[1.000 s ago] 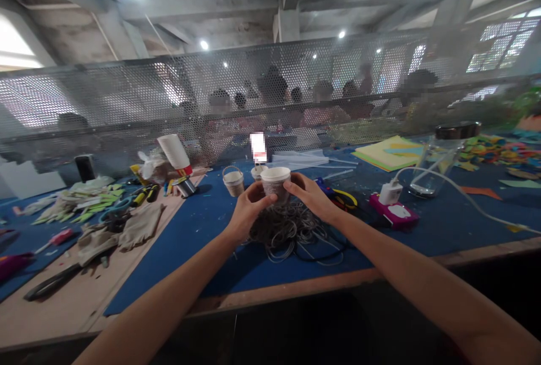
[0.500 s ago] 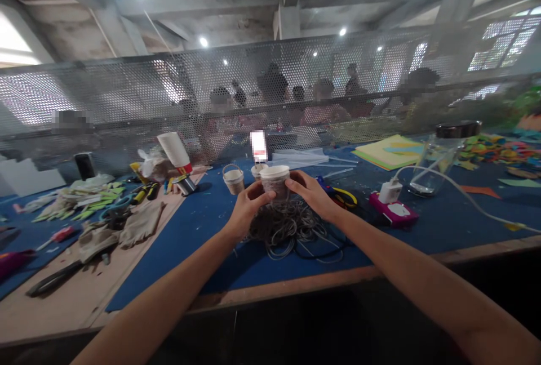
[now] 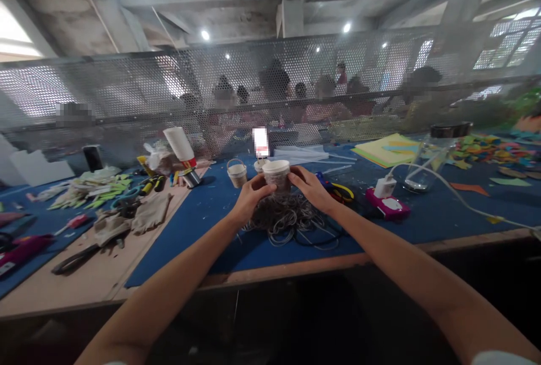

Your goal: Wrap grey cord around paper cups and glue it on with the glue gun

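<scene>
A white paper cup (image 3: 276, 175) with grey cord wound round its side is held upright between my two hands. My left hand (image 3: 252, 196) grips it from the left, thumb across the front. From the other side my right hand (image 3: 307, 186) presses its fingers against the cup. Beneath the cup lies a loose tangle of grey cord (image 3: 287, 221) on the blue mat (image 3: 194, 241). Behind my left hand stands a small cord-wrapped cup with a looped handle (image 3: 237, 176). Another cup (image 3: 260, 165) sits just behind the held one, partly hidden.
On the left are a leaning stack of paper cups (image 3: 180, 145), cloth gloves (image 3: 151, 213), yellow-black tools (image 3: 153, 185) and green scraps (image 3: 95, 190). To the right are yellow-handled pliers (image 3: 342, 191), a purple power block (image 3: 386, 204) with a white cable, a glass jar (image 3: 418, 170) and coloured paper (image 3: 389, 149).
The view has shifted slightly, so the table items on the left appear further right. Both hands keep hold of the cup in nearly the same pose.
</scene>
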The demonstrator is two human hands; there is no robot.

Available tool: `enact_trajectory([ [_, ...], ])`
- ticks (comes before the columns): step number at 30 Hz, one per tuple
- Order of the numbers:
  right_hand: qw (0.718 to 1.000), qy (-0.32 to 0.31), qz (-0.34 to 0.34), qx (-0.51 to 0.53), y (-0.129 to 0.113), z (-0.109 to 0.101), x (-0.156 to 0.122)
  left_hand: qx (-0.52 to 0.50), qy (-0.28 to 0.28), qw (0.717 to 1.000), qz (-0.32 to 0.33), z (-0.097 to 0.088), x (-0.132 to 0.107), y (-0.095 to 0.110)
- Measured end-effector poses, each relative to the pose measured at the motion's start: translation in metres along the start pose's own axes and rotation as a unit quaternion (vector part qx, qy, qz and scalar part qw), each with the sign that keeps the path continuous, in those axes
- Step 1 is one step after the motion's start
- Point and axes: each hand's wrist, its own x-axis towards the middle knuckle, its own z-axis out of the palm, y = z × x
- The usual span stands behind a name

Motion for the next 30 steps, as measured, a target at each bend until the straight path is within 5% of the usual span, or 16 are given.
enact_trajectory([
  [8,0.985,0.092,-0.055,-0.137,0.017,-0.011,0.004,0.053,0.085,0.994,0.044,-0.011,0.018,0.015],
  [22,0.925,-0.151,-0.135,-0.321,0.012,0.001,-0.005,0.206,0.108,0.971,0.048,-0.045,0.025,-0.011],
  [30,0.934,-0.137,-0.1,-0.315,0.008,0.001,-0.006,0.244,0.138,0.959,0.051,-0.054,0.02,-0.019],
])
